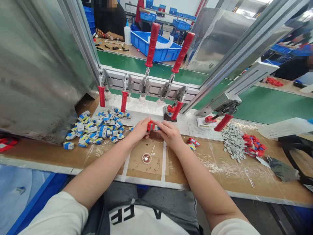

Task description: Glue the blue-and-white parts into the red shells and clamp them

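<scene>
Head view. Red part (152, 126) held above the near edge of the white fixture base (137, 118), between both hands. Left hand (141, 129): thumb and fingers pinching its left end. Right hand (170, 132): fingertips closed on its right end; far-side fingers hidden, exact grip there can't be told. Small round cup (146, 159) nearer the wearer, swab (153, 150) leaning in it.

Handling, my judgement: press evenly from both ends, keep the part level, fingertips off its seams, wrists clear of the cup.

Writing: shirt (146, 220) bears dark block letters, partly cut off; no word readable. Part: no legible label.
</scene>
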Available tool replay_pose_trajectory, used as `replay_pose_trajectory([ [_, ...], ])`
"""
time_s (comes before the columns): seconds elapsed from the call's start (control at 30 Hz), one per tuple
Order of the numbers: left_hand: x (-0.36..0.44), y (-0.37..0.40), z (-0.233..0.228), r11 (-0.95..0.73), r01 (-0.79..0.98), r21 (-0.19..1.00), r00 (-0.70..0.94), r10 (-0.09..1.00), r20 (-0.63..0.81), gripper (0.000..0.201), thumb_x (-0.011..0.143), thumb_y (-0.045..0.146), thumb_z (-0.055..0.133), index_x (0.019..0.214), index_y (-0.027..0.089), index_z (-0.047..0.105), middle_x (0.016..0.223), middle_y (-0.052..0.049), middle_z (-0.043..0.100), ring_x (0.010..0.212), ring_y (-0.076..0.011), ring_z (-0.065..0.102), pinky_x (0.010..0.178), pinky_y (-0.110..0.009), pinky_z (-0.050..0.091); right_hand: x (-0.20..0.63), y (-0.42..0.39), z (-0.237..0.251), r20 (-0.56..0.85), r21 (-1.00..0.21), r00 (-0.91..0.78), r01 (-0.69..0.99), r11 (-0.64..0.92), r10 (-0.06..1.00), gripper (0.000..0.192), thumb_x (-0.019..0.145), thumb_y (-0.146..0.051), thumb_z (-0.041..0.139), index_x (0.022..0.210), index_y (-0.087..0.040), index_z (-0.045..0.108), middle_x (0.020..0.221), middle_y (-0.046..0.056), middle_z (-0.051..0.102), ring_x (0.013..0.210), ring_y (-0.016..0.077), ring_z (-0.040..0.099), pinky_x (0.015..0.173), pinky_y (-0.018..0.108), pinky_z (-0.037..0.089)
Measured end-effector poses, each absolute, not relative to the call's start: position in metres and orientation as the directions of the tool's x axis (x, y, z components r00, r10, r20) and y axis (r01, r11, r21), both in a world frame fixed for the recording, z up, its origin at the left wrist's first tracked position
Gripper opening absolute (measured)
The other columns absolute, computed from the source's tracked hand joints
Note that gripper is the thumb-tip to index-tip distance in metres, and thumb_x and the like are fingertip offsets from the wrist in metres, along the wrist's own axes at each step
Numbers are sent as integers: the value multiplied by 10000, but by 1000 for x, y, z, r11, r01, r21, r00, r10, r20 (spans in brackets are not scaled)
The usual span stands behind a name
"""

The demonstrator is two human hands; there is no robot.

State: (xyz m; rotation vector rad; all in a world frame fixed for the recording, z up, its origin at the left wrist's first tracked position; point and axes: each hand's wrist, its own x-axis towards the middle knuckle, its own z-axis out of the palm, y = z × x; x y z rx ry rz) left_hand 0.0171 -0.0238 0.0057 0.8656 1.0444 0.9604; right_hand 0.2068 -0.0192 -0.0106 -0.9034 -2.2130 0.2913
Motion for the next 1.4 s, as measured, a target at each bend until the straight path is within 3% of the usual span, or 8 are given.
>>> replay_pose_trajectory([
  [0.13,17,-22,4,206,-171,963,137,973,-184,570,927,766,595,971,204,676,609,31,506,506,-127,468,518,-267,445,198,-24,-8,506,-473,-457,562,678,732,569,1059,-525,536,1524,-200,583,1088,157,655,963,284,628,873,435,564],
  [0.23,16,-26,7,-29,-15,999,134,990,31,607,995,726,502,1140,190,747,809,-52,706,814,-224,675,831,-343,567,191,-32,-5,452,-561,-414,557,613,790,691,1012,-593,593,1579,-207,509,1165,165,628,1028,307,627,925,479,573],
  [0.43,17,-37,13,-177,138,974,135,978,159,564,1068,603,429,1378,214,694,1302,-100,742,1308,-292,630,1179,-399,422,179,-42,-6,370,-779,-214,459,427,904,616,1059,-563,492,1565,-213,525,1130,126,615,1034,267,611,994,462,553],
  [0.7,11,-31,13,-250,188,950,149,963,224,435,1046,546,529,1225,217,750,948,-54,762,883,-234,686,880,-315,519,163,-44,-13,48,-999,-79,-8,48,996,740,884,-616,733,1506,-243,582,1280,106,689,1046,239,667,944,410,591],
  [0.9,7,-29,13,-332,190,924,235,929,286,509,1094,514,388,1274,209,753,1113,-98,761,1052,-257,687,994,-361,523,169,-38,-2,86,-986,-101,-153,70,991,535,819,-585,813,1213,-228,764,1185,71,772,1068,242,705,1016,421,590],
  [1.1,-7,-17,20,-485,309,818,428,839,335,501,908,462,761,1375,284,716,1320,-100,706,1175,-290,661,1023,-375,531,181,-27,0,-87,-947,-168,-291,-134,982,747,695,-528,935,1309,-223,640,978,51,808,904,219,768,836,387,658],
  [1.27,-2,-15,20,-336,220,916,429,876,219,437,875,438,796,1270,257,749,1204,-67,767,1045,-257,708,840,-302,566,202,-29,7,-136,-975,-197,-145,-166,971,780,769,-617,868,1369,-214,575,852,52,798,716,229,770,683,382,644],
  [1.4,8,-10,22,-281,215,935,320,925,204,428,826,432,837,1192,231,744,1097,-51,774,903,-209,714,820,-292,561,239,-13,21,63,-976,148,214,30,987,555,863,-724,706,1054,-204,667,805,52,765,639,183,684,626,322,558],
])
